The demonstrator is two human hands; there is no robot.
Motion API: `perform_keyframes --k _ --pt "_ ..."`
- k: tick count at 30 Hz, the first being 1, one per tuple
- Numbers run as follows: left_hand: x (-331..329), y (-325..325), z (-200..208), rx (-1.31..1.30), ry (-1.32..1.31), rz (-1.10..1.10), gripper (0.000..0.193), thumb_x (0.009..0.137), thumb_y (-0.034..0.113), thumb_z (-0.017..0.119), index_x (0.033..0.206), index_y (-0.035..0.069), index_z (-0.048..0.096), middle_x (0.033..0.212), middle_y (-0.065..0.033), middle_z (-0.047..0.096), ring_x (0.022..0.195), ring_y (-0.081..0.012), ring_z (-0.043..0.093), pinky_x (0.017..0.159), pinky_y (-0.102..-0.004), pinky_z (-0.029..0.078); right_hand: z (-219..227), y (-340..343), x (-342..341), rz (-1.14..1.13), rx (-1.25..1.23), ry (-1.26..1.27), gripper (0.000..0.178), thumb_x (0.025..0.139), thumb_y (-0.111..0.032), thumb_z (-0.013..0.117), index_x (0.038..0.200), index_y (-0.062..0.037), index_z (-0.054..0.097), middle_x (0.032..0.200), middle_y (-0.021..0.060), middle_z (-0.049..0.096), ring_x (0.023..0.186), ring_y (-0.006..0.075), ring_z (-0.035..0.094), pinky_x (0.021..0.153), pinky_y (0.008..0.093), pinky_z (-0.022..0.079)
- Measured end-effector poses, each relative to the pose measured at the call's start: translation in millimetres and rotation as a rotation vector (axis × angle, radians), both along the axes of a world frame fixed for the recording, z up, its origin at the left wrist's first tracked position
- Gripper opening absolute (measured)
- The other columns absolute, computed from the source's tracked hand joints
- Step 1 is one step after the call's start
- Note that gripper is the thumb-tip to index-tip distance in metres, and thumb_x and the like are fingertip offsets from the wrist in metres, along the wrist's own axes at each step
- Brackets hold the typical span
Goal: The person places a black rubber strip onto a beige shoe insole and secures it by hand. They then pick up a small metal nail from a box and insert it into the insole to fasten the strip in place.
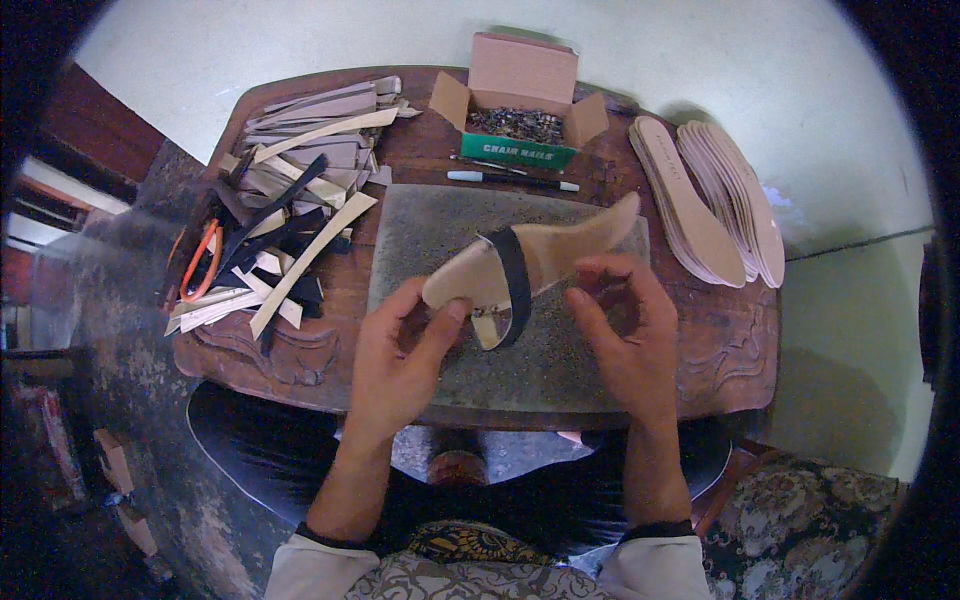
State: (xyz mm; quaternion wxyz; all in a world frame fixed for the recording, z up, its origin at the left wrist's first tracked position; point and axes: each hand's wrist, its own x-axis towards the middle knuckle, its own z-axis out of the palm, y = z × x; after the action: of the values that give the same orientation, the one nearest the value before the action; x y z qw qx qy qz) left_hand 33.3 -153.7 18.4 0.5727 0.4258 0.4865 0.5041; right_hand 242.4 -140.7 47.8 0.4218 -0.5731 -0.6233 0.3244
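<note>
A tan shoe insole [575, 245] is held slanted above a dark stone slab, its narrower end pointing up to the right. Across its wider part runs a black strap [515, 285], looped over the top. My left hand [395, 350] grips the wide end, with the thumb on the upper face beside the strap. A pale tab [485, 330] shows under the strap's near side. Close to the insole's right part is my right hand [640, 325], its fingers curved and apart from the thumb, with nothing seen between them.
The grey slab [410, 230] lies on a carved wooden table [725, 345]. An open green box [520, 152] of small nails and a pen [512, 181] are behind it. Stacked insoles [690, 205] stand right; strips [315, 245] and orange-handled scissors [205, 262] lie left.
</note>
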Motion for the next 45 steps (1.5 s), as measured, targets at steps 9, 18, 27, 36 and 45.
perform_keyframes --k 9,18,27,36,45 --pt "-17.0 22.9 37.4 0.121 0.099 -0.32 0.018 0.093 0.01 0.065 0.109 0.0 0.064 0.097 -0.0018 0.065 0.084 -0.005 0.057 0.072 -0.0207 0.045 20.4 -1.4 -3.3 0.119 0.057 0.001 0.037 0.081 -0.002 0.07 0.117 -0.0093 0.064 0.11 0.0081 0.064 0.103 0.0167 0.06 0.089 0.0295 0.046" --pt "22.7 -0.1 13.3 0.199 -0.312 -0.074 0.041 0.088 0.003 0.069 0.126 0.002 0.056 0.113 -0.0092 0.061 0.112 -0.0199 0.058 0.094 -0.0349 0.048 16.1 0.6 -13.0 -0.047 0.017 0.674 0.034 0.089 0.0 0.066 0.117 -0.0048 0.049 0.107 0.0048 0.057 0.101 0.0117 0.056 0.091 0.026 0.044" --pt "13.4 9.8 33.2 0.228 -0.107 0.068 0.019 0.089 0.0 0.066 0.108 0.0 0.063 0.092 -0.0035 0.065 0.085 -0.0103 0.062 0.075 -0.0255 0.049 33.4 -1.2 9.4 0.077 -0.112 0.527 0.046 0.084 0.002 0.068 0.126 -0.0045 0.05 0.115 0.0039 0.059 0.101 0.0127 0.056 0.085 0.0267 0.047" --pt "8.1 20.2 57.3 0.578 0.471 -0.268 0.014 0.083 0.0 0.07 0.096 0.001 0.067 0.085 -0.0102 0.066 0.072 -0.012 0.063 0.063 -0.0271 0.05 48.2 2.0 13.8 0.26 0.13 0.002 0.026 0.076 0.001 0.074 0.101 -0.006 0.07 0.096 0.009 0.067 0.09 0.0209 0.065 0.078 0.0301 0.051" --pt "14.5 37.6 26.6 0.107 0.319 -0.374 0.013 0.085 0.005 0.07 0.098 0.002 0.066 0.084 -0.0004 0.066 0.078 -0.0073 0.06 0.068 -0.0245 0.049 6.8 19.7 22.2 0.259 -0.337 0.235 0.018 0.087 -0.007 0.067 0.105 -0.0033 0.068 0.097 0.0049 0.068 0.092 0.0122 0.063 0.082 0.0292 0.051"
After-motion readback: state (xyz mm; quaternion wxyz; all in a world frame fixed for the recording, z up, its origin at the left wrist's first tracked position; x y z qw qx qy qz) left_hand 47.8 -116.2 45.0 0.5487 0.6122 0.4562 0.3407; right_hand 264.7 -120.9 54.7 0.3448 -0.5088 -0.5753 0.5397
